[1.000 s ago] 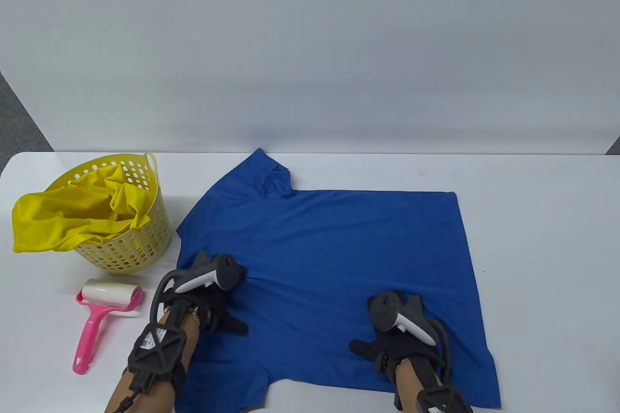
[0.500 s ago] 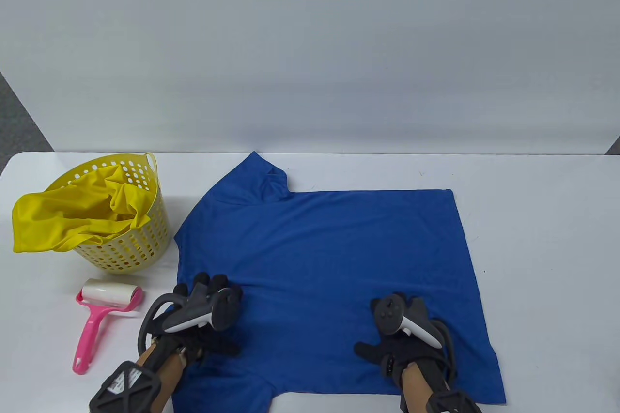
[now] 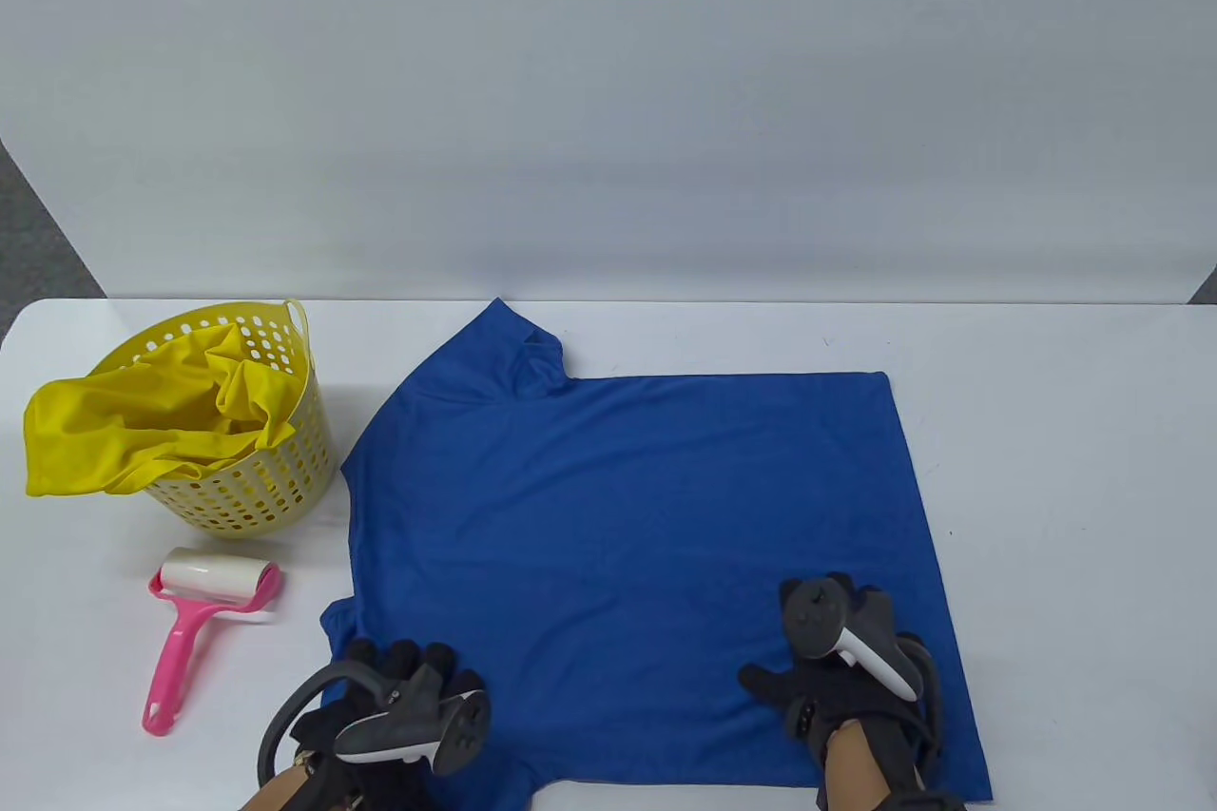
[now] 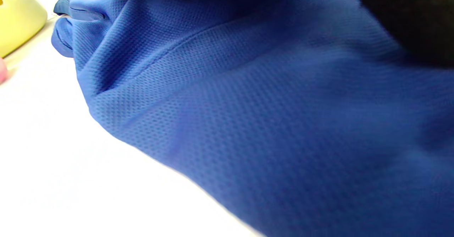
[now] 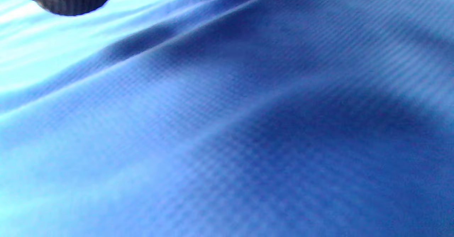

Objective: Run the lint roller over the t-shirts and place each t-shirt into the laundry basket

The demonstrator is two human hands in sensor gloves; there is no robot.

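Fingers flat on blue t-shirt; both hands.

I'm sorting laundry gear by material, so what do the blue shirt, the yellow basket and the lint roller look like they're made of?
Blue t-shirt: fine mesh knit, likely sporty polyester; tiny holes show in the left wrist view, with a slight sheen.
Laundry basket: moulded yellow plastic, smooth, with punched holes.
Lint roller: glossy pink plastic handle; white roll, probably sticky paper.

blue t-shirt: spread flat mid-table, one sleeve pointing to the far edge.
basket: yellow, perforated, upright at the left, a yellow t-shirt draped over its rim.
lint roller: pink handle, white roll, lying near the basket.
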